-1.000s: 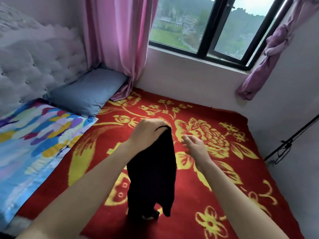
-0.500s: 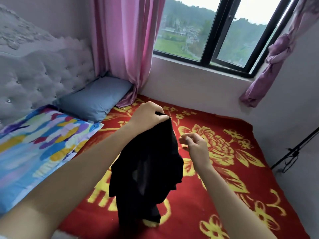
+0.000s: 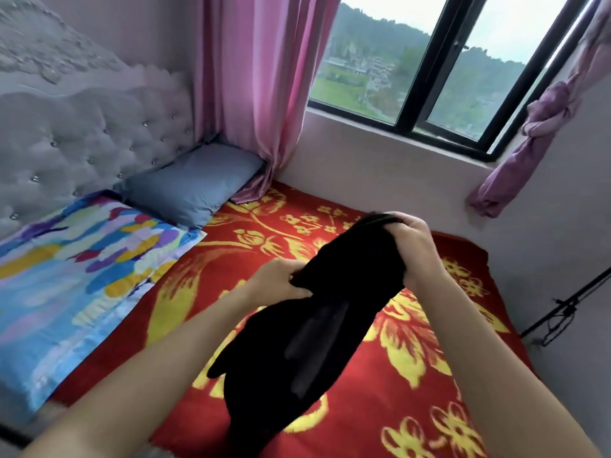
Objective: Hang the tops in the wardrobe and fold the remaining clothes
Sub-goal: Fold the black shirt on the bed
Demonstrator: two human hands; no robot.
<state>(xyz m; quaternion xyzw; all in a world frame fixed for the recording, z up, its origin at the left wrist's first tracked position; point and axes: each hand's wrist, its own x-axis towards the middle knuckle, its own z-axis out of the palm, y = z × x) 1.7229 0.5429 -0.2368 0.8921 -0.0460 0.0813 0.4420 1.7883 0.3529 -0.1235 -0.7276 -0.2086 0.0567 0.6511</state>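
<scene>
Two grips are holding one black garment (image 3: pixel 314 342) in the air above the red blanket (image 3: pixel 413 365). The left grip (image 3: pixel 277 282) is pinching an edge of the cloth between thumb and curled fingers. The right grip (image 3: pixel 413 246) is curling round the upper end, higher and farther from the person. The cloth is stretching between them, and the rest is hanging down toward the blanket; whether its lower end is touching the blanket, I cannot tell.

The cloth is bunched and blurred, so it is not showing whether this is a top or a piece for folding. The step in hand is probably opening it out to find that out. To do it well, the grips should be working along to matching corners, both shoulders or both waist ends, then drawing apart so the cloth is hanging flat and untwisted. A light shake would be helping the folds drop. If it is for folding, the blanket is offering a flat base.
</scene>
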